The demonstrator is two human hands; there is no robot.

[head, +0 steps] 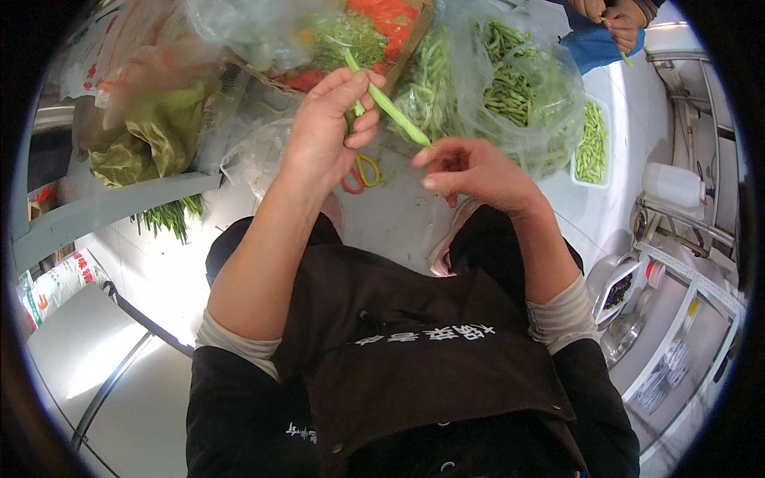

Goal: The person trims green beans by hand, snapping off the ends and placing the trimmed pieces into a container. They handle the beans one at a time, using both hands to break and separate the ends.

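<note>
My left hand (334,113) pinches a long green bean (391,110) between thumb and fingers. More green bean pieces (357,109) are tucked in its curled fingers. The bean slants down to the right, and its lower tip is right by my right hand (472,170). That hand has thumb and index finger apart, with nothing seen between them; whether a fingertip touches the bean, I cannot tell. Scissors with red and yellow handles (361,174) lie on the floor below my left hand. Beyond my hands stands a large clear plastic bag (553,119) of green beans (508,98).
A cardboard box (412,45) holds bean trimmings (352,42). At right is a white tray (588,184) of cut beans (591,143). Another person's hands (621,24) hold a bean at top right. Metal shelving (687,209) borders the right; green stalks (164,220) lie left.
</note>
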